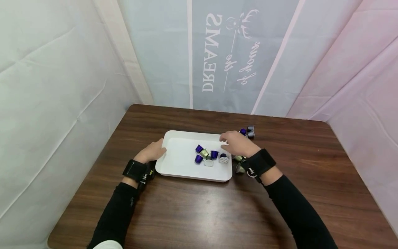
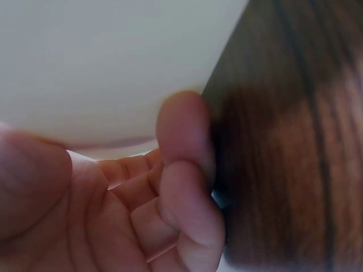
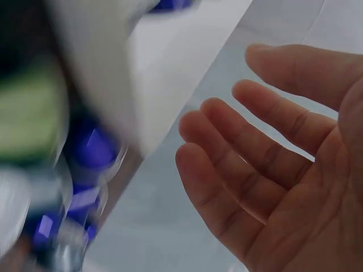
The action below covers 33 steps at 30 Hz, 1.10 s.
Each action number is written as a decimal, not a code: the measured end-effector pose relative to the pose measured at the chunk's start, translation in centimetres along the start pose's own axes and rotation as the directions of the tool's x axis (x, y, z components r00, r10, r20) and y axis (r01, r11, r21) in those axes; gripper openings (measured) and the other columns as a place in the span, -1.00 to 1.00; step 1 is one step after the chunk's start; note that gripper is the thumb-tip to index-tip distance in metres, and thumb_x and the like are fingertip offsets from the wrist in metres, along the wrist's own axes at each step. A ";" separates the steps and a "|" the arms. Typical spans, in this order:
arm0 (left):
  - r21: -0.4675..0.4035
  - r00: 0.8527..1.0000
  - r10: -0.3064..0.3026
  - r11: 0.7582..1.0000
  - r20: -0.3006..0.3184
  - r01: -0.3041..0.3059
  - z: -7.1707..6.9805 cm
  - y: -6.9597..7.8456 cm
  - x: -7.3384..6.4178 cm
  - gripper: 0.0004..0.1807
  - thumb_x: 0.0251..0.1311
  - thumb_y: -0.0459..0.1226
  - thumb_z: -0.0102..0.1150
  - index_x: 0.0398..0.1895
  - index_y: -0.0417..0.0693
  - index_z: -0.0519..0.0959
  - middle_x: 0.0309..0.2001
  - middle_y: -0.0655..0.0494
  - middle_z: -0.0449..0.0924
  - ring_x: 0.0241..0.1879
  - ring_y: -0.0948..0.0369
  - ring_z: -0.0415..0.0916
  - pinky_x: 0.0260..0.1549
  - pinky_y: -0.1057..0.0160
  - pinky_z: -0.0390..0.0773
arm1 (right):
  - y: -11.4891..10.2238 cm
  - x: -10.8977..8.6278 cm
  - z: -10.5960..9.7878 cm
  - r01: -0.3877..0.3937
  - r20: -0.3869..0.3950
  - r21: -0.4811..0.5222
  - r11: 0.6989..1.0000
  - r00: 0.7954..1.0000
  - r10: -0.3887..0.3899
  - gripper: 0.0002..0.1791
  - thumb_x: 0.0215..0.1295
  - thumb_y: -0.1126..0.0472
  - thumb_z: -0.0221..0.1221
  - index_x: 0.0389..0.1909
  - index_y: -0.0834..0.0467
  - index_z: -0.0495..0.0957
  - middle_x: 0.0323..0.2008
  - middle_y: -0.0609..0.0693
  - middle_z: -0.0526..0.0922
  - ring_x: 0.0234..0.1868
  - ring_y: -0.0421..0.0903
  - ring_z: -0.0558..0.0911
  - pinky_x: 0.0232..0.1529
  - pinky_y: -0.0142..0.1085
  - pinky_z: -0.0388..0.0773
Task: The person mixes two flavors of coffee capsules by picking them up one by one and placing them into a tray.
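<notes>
The left hand (image 1: 151,152) has its grip clamped on the left edge of the white tray (image 1: 178,152) on the brown surface (image 1: 186,211), covering some rim. The right hand (image 1: 240,144), fingers apart near the tray's right edge, partly hides loose capsules (image 1: 250,134), blurred in the right wrist view.

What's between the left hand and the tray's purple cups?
Only bare white tray lies between the left hand and purple cups, in the head view.
</notes>
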<state>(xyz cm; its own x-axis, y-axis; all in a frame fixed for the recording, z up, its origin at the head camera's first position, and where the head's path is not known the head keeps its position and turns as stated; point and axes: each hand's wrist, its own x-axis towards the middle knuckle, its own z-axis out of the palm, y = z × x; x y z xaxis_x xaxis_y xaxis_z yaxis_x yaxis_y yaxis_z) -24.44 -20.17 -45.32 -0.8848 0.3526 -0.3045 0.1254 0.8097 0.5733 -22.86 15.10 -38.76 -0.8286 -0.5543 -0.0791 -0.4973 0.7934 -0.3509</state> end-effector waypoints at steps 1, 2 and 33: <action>0.002 1.000 0.000 1.000 0.000 0.000 0.0 0.0 0.0 -0.41 0.40 -0.26 -0.28 0.41 -0.35 -0.02 0.23 -0.33 0.30 -0.04 0.00 0.45 -0.09 0.07 0.42 | 0.7 -0.4 -0.3 -0.009 -0.005 -0.012 1.000 1.000 0.009 -0.69 0.29 0.25 0.17 0.02 0.29 0.54 -0.12 0.15 0.60 -0.17 -0.01 0.59 -0.17 -0.14 0.50; 0.003 1.000 0.002 1.000 0.000 -0.002 0.0 0.0 0.1 -0.41 0.40 -0.27 -0.28 0.41 -0.35 -0.02 0.22 -0.33 0.31 -0.04 0.00 0.45 -0.09 0.07 0.42 | 1.4 -0.9 -0.7 -0.013 -0.010 -0.017 1.000 1.000 0.012 -0.70 0.29 0.27 0.17 0.00 0.30 0.55 -0.14 0.15 0.61 -0.20 -0.01 0.59 -0.19 -0.13 0.50; 0.003 1.000 0.003 1.000 -0.005 -0.003 -0.1 0.3 -0.3 -0.42 0.40 -0.26 -0.29 0.41 -0.36 -0.03 0.19 -0.34 0.34 -0.07 0.03 0.49 -0.09 0.07 0.44 | 6.8 -5.9 1.0 -0.142 0.059 -0.032 0.989 0.988 0.144 -0.88 0.21 0.20 0.23 -0.38 0.19 0.57 -0.54 -0.08 0.50 -0.56 -0.19 0.42 -0.50 -0.28 0.39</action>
<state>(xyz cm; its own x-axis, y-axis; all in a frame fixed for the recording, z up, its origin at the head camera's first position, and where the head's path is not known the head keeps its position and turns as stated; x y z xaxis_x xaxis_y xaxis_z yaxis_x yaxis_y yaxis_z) -24.14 -20.08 -45.02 -0.8868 0.3523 -0.2990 0.1289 0.8099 0.5722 -21.07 23.47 -41.62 -0.8748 -0.4482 -0.1840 -0.3823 0.8718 -0.3064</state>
